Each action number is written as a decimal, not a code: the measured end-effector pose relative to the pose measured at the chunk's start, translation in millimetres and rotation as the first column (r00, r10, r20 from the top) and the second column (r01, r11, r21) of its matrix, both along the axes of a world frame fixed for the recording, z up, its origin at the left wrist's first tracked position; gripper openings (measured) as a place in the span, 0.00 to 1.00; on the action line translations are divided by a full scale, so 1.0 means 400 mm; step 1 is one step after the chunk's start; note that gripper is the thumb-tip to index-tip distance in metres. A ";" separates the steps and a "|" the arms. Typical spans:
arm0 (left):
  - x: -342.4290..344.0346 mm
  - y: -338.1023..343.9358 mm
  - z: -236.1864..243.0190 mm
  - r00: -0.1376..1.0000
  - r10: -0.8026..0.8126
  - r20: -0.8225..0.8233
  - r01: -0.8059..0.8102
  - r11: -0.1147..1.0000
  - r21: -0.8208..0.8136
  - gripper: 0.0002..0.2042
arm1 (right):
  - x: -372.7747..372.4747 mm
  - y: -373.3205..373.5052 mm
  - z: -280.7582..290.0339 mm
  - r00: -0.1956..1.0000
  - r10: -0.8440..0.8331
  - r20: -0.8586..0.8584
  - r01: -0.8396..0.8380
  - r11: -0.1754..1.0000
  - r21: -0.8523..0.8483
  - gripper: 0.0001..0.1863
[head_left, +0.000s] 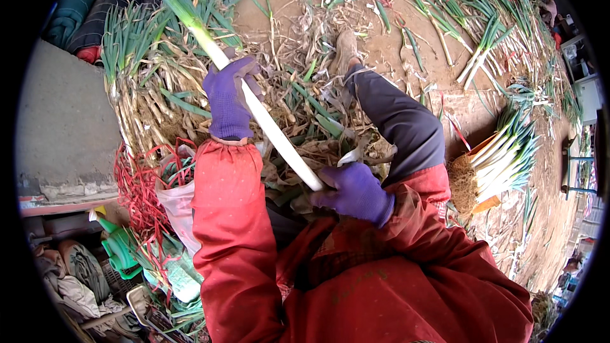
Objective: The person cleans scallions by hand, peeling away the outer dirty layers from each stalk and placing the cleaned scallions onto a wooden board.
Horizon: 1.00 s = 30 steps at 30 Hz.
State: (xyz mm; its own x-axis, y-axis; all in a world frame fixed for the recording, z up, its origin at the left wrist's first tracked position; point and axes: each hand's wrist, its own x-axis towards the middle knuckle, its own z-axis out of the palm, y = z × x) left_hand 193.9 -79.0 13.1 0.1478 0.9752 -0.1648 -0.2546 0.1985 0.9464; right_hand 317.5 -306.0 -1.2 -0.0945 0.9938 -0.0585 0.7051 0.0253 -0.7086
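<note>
Purple gloves (pixel 365 198) on both hands: toward ten o'clock the left hand (pixel 230 98) wraps its fingers round the white shaft of a long green onion (pixel 274 127), leaves aimed at eleven; toward four, the right hand (pixel 354 192) has curled fingers pinching its butt end, near centre; best handled, I'd judge, with a light upper grip and a steady butt, sparing bruises; lettering? Faint marks on the red jacket (pixel 343 295), nothing legible

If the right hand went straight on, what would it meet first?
The leek, at its white end, right beside the fingers; beyond that, perhaps the left sleeve, though depth is unclear.
</note>
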 end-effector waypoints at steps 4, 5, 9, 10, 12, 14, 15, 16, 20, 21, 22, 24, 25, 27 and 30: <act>-0.009 0.006 0.006 1.000 0.010 0.000 -0.010 1.000 0.022 0.23 | 0.034 0.015 0.023 0.483 -0.368 -0.795 -0.170 0.851 -0.498 0.13; -0.005 0.007 0.011 0.999 0.023 -0.029 -0.023 1.000 0.010 0.25 | 0.045 0.008 0.000 0.351 -0.380 -0.856 -0.204 0.861 -0.465 0.12; -0.023 0.033 -0.008 0.995 0.094 -0.035 -0.092 0.994 0.056 0.23 | 0.022 -0.001 0.037 0.989 0.060 -0.136 -0.063 0.998 -0.022 0.19; -0.021 0.037 -0.010 0.995 0.100 0.004 -0.100 0.991 0.089 0.21 | 0.010 -0.008 0.045 0.993 0.040 0.107 -0.039 0.999 -0.017 0.20; -0.021 0.044 -0.004 0.994 0.105 -0.039 -0.103 0.993 0.065 0.18 | -0.006 -0.017 -0.003 0.992 -0.088 0.086 0.078 0.991 0.111 0.20; -0.024 0.042 0.009 0.994 0.102 -0.037 -0.099 0.993 0.070 0.17 | 0.004 -0.012 -0.017 0.997 -0.083 0.008 0.082 0.991 0.105 0.16; -0.022 0.039 0.014 0.996 0.093 -0.009 -0.092 0.992 0.086 0.18 | 0.012 -0.006 -0.012 0.994 -0.060 -0.093 0.062 0.998 0.021 0.15; -0.017 0.034 0.015 0.997 0.080 0.022 -0.081 0.992 0.099 0.18 | 0.023 -0.003 -0.002 0.980 -0.049 -0.191 0.037 0.997 -0.064 0.14; -0.008 0.031 0.025 0.990 0.138 0.013 -0.139 0.984 0.114 0.13 | 0.017 -0.004 -0.010 0.870 -0.134 -0.475 0.001 0.963 -0.271 0.10; -0.008 0.033 0.022 0.991 0.128 0.024 -0.130 0.985 0.117 0.12 | 0.017 -0.006 -0.018 0.889 -0.118 -0.443 0.019 0.975 -0.221 0.10; -0.011 0.035 0.018 0.992 0.120 0.032 -0.123 0.985 0.121 0.12 | 0.016 -0.006 -0.029 0.906 -0.101 -0.412 0.033 0.985 -0.169 0.09; -0.015 0.036 0.019 0.991 0.133 0.017 -0.134 0.984 0.119 0.12 | 0.008 -0.008 -0.031 0.934 -0.069 -0.350 0.047 0.996 -0.072 0.08; -0.013 0.034 0.023 0.988 0.152 -0.005 -0.151 0.982 0.112 0.11 | 0.000 -0.008 -0.025 0.947 -0.056 -0.317 0.049 0.998 -0.030 0.08; -0.009 0.031 0.021 0.986 0.164 -0.012 -0.161 0.980 0.120 0.11 | -0.005 -0.008 -0.020 0.962 -0.054 -0.269 0.053 0.999 -0.012 0.09; -0.019 0.035 0.013 0.988 0.155 0.006 -0.155 0.978 0.141 0.11 | -0.014 -0.003 -0.019 0.965 -0.079 -0.251 0.069 0.996 -0.048 0.12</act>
